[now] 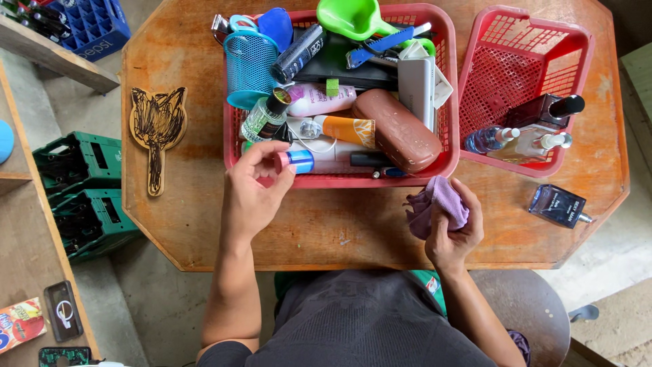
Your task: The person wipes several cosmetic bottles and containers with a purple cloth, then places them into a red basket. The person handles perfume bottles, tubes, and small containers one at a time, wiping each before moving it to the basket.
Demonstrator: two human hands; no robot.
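My left hand [252,190] pinches a small blue tube with a pink cap [293,162] at the near edge of a full red basket [445,88]. That basket holds a brown glasses case [397,130], a teal mesh cup [250,64], a green funnel [353,17], bottles and other small items. My right hand [451,228] grips a crumpled purple cloth [438,200] just above the wooden table [339,224], in front of the basket.
A second red basket [577,47] at the right holds a dark perfume bottle [543,110] and two spray bottles. A dark square bottle [560,206] lies on the table beside it. A wooden flower-shaped board [157,129] lies at the left. Green crates [85,190] stand on the floor.
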